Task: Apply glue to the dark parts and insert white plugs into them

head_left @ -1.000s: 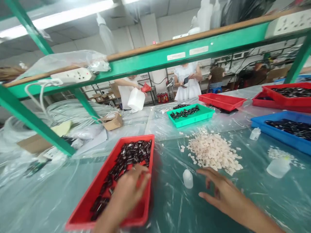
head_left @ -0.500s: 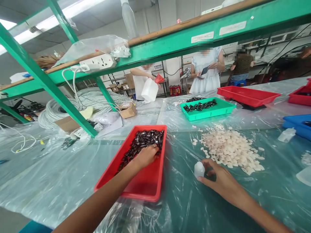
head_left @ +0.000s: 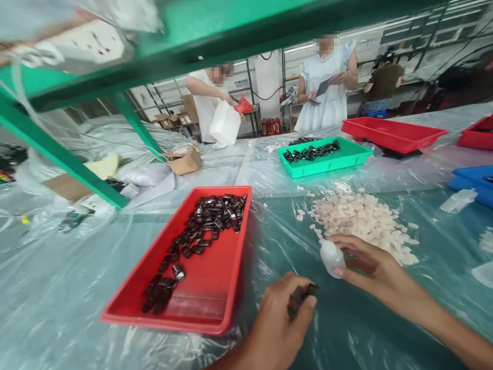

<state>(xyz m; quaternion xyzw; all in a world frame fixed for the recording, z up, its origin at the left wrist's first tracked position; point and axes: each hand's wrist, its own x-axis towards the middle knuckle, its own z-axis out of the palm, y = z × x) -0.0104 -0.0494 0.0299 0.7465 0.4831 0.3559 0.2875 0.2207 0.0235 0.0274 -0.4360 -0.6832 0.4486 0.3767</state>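
My left hand [head_left: 283, 316] is closed around a small dark part [head_left: 300, 296], held just right of the red tray [head_left: 215, 318]. Many more of these dark parts [head_left: 211, 216] lie in that tray. My right hand [head_left: 372, 267] grips a small white plastic bottle [head_left: 332, 257], tilted, a little above the plastic-covered table. A heap of small white pieces [head_left: 360, 218] lies right behind that hand.
A green tray [head_left: 327, 164] with dark parts, two red trays [head_left: 393, 134] and a blue tray [head_left: 468, 177] stand further back and right. A second white bottle [head_left: 458, 200] lies near the blue tray. A green shelf frame [head_left: 57, 154] crosses overhead and left. Three people stand beyond the table.
My left hand left the red tray with a dark part and came toward me. My right hand picked up the white bottle. The camera dipped lower.
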